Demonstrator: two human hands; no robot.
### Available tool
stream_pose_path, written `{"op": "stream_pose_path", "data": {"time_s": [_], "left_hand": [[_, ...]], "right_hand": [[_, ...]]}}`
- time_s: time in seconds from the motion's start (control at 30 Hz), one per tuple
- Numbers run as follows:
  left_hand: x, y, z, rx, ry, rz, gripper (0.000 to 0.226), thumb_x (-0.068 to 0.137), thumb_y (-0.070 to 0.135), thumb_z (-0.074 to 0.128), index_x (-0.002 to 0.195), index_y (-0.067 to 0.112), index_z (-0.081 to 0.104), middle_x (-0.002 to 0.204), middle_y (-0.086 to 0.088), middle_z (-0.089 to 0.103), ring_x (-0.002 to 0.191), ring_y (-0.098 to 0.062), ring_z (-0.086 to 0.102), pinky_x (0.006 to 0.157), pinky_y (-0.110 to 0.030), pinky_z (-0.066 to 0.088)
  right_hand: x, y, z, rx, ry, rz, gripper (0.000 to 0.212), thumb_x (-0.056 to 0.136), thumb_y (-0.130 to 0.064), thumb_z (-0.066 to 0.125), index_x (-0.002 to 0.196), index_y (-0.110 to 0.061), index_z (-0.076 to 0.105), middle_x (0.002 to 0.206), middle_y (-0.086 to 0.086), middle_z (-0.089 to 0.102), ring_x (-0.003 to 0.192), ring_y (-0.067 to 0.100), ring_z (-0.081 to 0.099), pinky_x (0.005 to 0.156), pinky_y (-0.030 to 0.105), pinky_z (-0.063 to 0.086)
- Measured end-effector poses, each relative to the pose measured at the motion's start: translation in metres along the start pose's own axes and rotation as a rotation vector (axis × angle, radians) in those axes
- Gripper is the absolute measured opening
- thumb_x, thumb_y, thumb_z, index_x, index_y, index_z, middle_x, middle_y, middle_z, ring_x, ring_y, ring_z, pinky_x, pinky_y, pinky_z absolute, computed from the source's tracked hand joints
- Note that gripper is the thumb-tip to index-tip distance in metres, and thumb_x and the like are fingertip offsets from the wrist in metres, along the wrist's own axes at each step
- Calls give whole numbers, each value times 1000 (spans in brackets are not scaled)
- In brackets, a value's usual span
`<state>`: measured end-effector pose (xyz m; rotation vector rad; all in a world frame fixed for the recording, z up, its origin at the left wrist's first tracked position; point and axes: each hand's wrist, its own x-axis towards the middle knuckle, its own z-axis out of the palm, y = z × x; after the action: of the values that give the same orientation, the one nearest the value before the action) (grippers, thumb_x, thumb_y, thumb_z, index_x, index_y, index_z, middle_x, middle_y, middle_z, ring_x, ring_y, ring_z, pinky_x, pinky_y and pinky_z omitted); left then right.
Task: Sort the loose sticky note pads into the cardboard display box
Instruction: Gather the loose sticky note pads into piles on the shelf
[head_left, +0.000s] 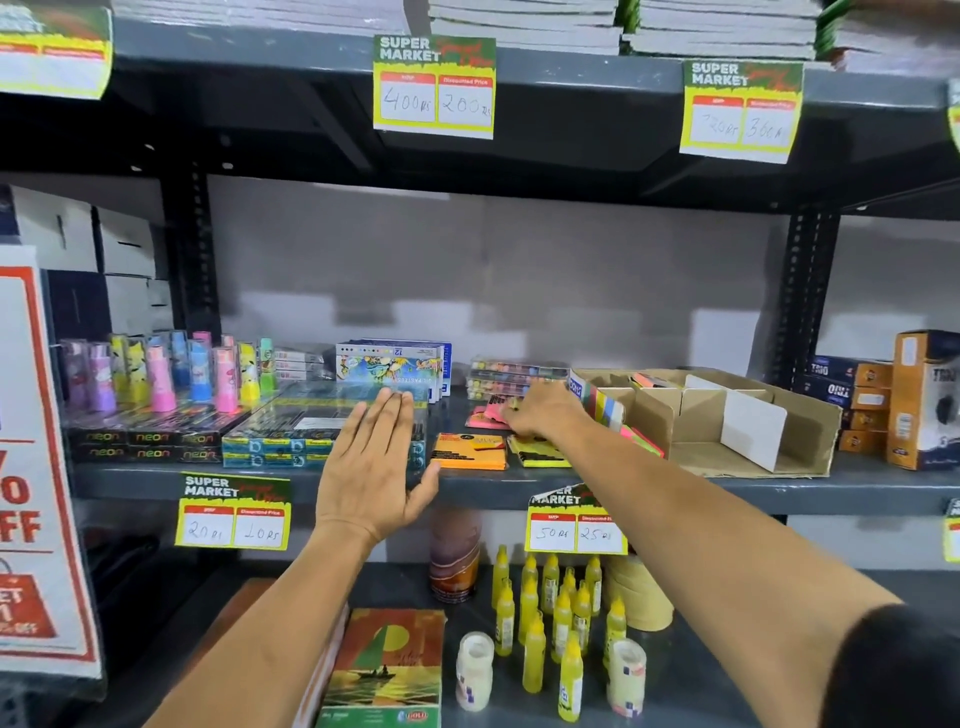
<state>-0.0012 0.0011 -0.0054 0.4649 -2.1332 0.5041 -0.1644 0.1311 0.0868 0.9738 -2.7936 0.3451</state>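
Right hand (540, 410) covers a pink sticky pad (491, 414), grip hidden. Left hand (376, 462) hovers flat, fingers pressed together. Cardboard display box (810, 441) right, compartments mostly open.

Orange pad (469, 450), yellow pad (537, 450) lie beside open cardboard box (748, 441).

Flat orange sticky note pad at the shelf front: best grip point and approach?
Pinch the orange sticky note pad across its left and right edges, coming from above. It lies flat on the grey metal shelf, with both sides exposed. A yellow pad sits close on its right, so keep the fingers narrow.
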Motion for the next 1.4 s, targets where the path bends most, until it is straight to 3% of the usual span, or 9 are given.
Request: {"op": "stream_pose_path", "data": {"time_s": [0.1,0.27,0.43,0.57,0.73,1.0,1.2,1.3,1.4], "left_hand": [[1,0,1,-2,11,0,75,90,50,34,138,-6,47,141,-23,49,134,-33,44,114,-45,25],[1,0,0,-7,31,5,76,89,50,36,139,-6,45,142,-23,48,135,-33,43,114,-44,26],[0,-1,2,-2,39,11,76,89,49,35,140,-6,44,142,-23,47,135,-33,42,114,-45,27],[0,-1,3,-2,47,13,76,89,49,36,139,-7,45,141,-24,49,134,-34,44,113,-45,27],[0,0,3,3,56,14,74,88,48,36,137,-7,48,138,-24,51,132,-34,46,113,-45,28],[0,0,1,11,42,12,74,89,48,36,136,-8,49,137,-25,53,130,-35,48,112,-46,29],[-1,0,-1,7,19,4,74,90,49,35,136,-7,49,137,-25,52,130,-35,48,113,-46,28],[-1,1,-2,6,11,1,73,89,48,36,135,-8,50,135,-25,54,129,-35,50,112,-45,28],[-1,2,-4,7,0,-5,74,88,48,35,134,-8,51,135,-25,54,128,-36,51,113,-45,27]], "right_hand": [[3,0,7,-27,-10,-3,48,99,-46,39,112,-5,61,105,8,58,98,20,56,89,31,49],[8,0,9,25,83,73,55,89,-59,51,103,-8,63,92,3,57,87,18,56,75,28,50],[9,-6,12,98,141,147,48,82,-53,63,105,-10,64,103,4,66,89,19,60,64,28,44],[9,-8,13,207,158,175,40,78,-45,69,100,-11,64,97,4,66,80,19,57,60,28,46],[3,-6,13,244,258,154,38,79,-39,70,99,-8,67,100,9,68,92,27,66,73,35,57],[-12,4,4,256,363,52,43,81,-50,66,99,-10,68,96,10,70,87,26,67,66,31,51],[-41,8,-1,149,395,-4,46,87,-53,59,112,-14,65,106,10,67,99,27,65,68,32,51],[-58,11,0,79,387,-19,50,90,-55,52,124,-17,58,120,12,60,109,29,61,80,38,50],[-68,13,5,49,365,-40,52,91,-54,51,126,-16,53,120,15,59,106,34,63,80,40,52]]}}
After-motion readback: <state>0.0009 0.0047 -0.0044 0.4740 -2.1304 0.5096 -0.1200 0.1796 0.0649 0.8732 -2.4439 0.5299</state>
